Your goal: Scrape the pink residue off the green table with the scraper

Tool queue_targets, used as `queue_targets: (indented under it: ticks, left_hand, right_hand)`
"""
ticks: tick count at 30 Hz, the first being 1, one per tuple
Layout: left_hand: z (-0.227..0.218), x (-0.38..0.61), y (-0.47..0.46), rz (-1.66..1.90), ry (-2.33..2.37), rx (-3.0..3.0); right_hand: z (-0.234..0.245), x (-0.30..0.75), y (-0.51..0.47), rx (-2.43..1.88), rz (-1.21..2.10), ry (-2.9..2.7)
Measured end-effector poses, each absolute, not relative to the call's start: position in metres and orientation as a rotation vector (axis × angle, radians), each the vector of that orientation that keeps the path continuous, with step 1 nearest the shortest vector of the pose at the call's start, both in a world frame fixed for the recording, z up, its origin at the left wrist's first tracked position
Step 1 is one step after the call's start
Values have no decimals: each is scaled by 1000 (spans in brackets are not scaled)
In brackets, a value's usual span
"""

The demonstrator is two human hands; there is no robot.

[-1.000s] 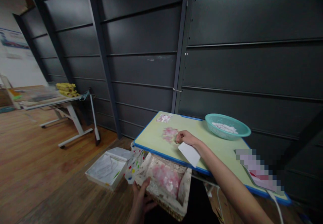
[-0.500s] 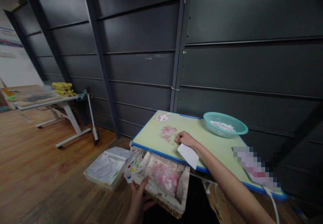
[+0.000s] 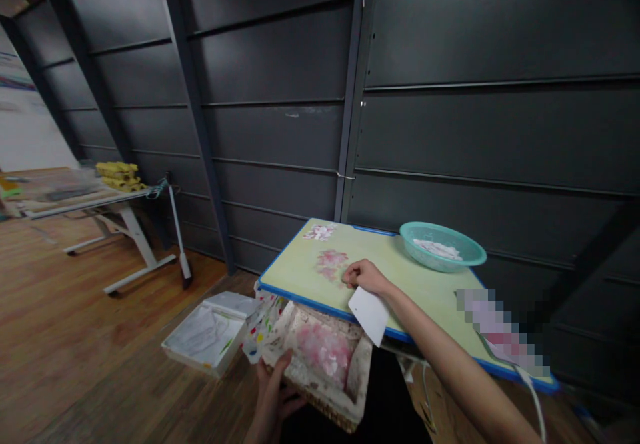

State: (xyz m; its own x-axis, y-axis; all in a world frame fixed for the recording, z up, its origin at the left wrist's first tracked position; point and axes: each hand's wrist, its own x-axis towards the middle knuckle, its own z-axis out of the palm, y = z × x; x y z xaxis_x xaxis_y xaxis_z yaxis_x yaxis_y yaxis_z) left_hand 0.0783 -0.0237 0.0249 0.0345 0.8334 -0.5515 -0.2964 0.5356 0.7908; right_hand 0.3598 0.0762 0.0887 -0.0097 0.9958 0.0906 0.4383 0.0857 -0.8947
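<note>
My left hand grips the near left rim of a lined woven basket, thumb over its edge. Pink and white petal-like pieces lie in the basket. On the yellow tabletop, my right hand has its fingers curled together at the edge of a loose pink patch of similar pieces. Whatever those fingers may hold is too small to make out. Below the right wrist a white card juts over the table's front edge. Farther back lies a smaller pile of pale pink pieces.
A green plastic basin with white pieces stands at the table's back right. A pixelated flat object with a white cable lies at the right edge. On the floor at left sits an open white box. A dark panelled wall rises behind.
The whole view has shifted slightly, so everything appears a little farther left. My right hand stays by the pink patch, and my left hand still holds the basket.
</note>
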Motion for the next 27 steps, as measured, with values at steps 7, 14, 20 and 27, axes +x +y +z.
queue_targets:
  ticks: [7,14,20,27]
  left_hand:
    - [25,78,-23,929,1252,536]
    - [26,79,-23,938,1254,529]
    - [27,79,-24,935,1243,537]
    - [30,78,-26,942,1242,544]
  right_hand:
    - [89,361,73,-1483,929,-1555]
    - [89,366,74,-1483,945,-1562]
    - [89,371,74,-1482,1001,-1527]
    - [90,373,73,-1458,1063,-1525]
